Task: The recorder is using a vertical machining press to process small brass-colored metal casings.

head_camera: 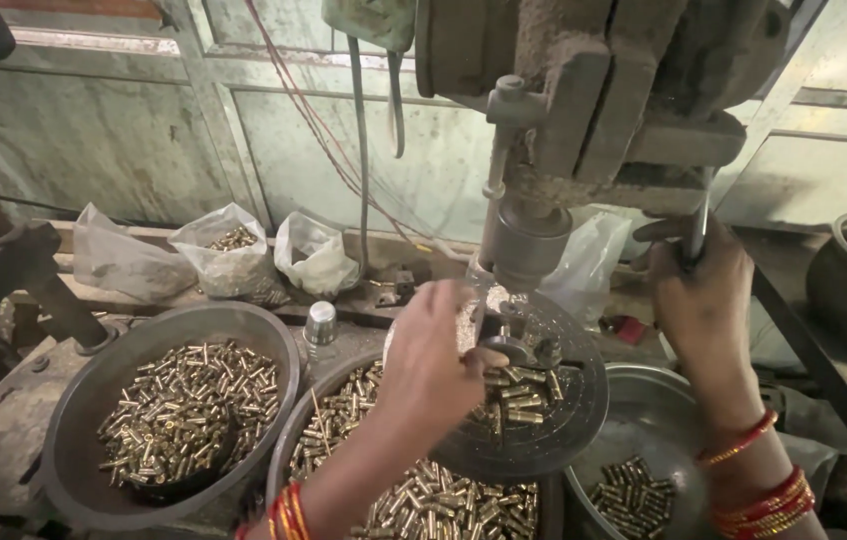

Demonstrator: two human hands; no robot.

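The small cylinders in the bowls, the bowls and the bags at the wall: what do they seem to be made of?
Cylinders: probably brass, yellow and shiny. Bowls: metal, likely steel, dull grey with faint reflections on the rim. Bags: thin clear plastic, crinkled and see-through. The left hand reaches over the cylinders; the right hand grips a dark lever, seemingly metal.

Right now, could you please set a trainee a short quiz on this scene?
1. True or false: the right hand grips the press lever.
2. Where is the left hand? A) in the left bowl B) at the round plate under the press head C) on a plastic bag
3. What fills the left bowl?

Key: 1 true; 2 B; 3 small brass pieces.
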